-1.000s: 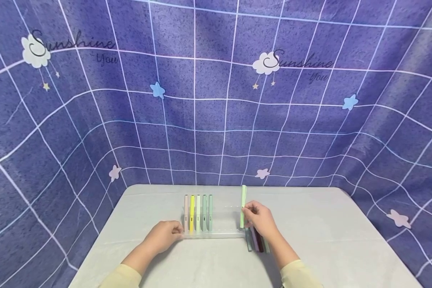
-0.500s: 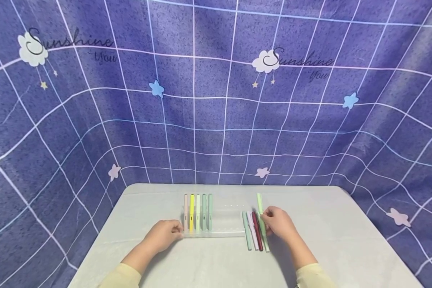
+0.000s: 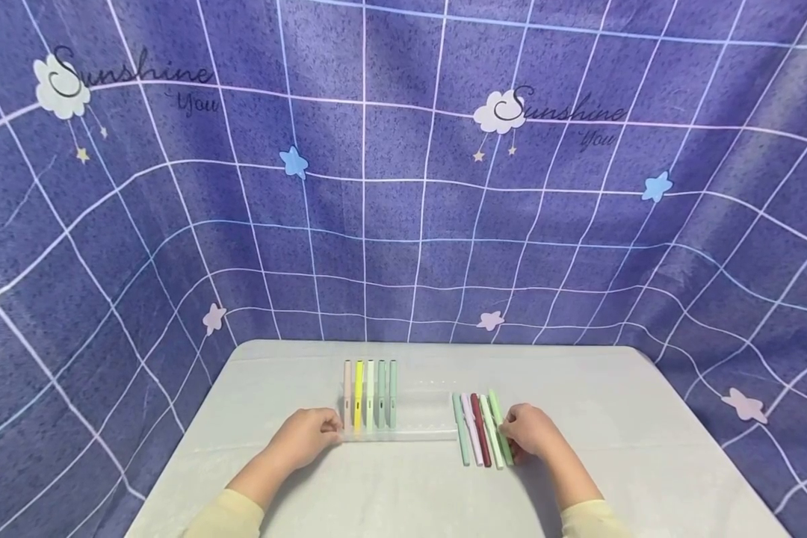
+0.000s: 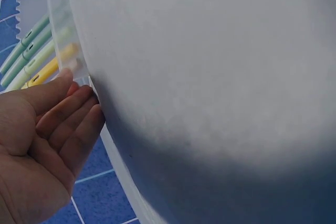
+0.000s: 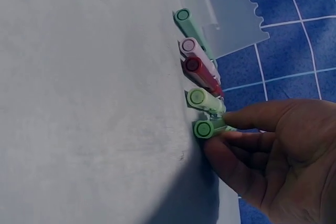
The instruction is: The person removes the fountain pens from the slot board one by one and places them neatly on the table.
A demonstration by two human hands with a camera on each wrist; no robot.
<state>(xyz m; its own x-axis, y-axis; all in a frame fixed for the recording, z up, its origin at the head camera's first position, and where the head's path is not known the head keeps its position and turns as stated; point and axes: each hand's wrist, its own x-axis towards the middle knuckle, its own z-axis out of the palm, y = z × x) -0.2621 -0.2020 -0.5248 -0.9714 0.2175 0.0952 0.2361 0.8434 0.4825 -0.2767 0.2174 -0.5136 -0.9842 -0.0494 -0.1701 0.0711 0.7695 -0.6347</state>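
Observation:
My left hand (image 3: 305, 437) pinches the near left corner of a clear plastic pen stand (image 3: 417, 436); the left wrist view shows thumb and fingertips at its edge. Toward the left of the stand, several pens lean in a row: pink (image 3: 347, 396), yellow (image 3: 359, 400), pale green (image 3: 370, 400) and two grey-green. Right of the stand, my right hand (image 3: 531, 432) holds a bright green pen (image 5: 203, 129) between thumb and fingers, down on the table. Beside that pen lie a pale green pen (image 5: 197, 97), a dark red pen (image 5: 193, 64), a lilac pen (image 5: 188, 45) and a teal pen (image 5: 183, 15).
A white-covered table (image 3: 390, 493) carries everything. Behind and beside it hangs a purple-blue grid-patterned cloth (image 3: 390, 209) with clouds and stars. The stand's right part, with its notched back edge, holds no pens.
My right hand has carried the bright green pen from above the stand's right end rightward and down to the table, beside the pale green pen. The left hand stays at the stand's corner.

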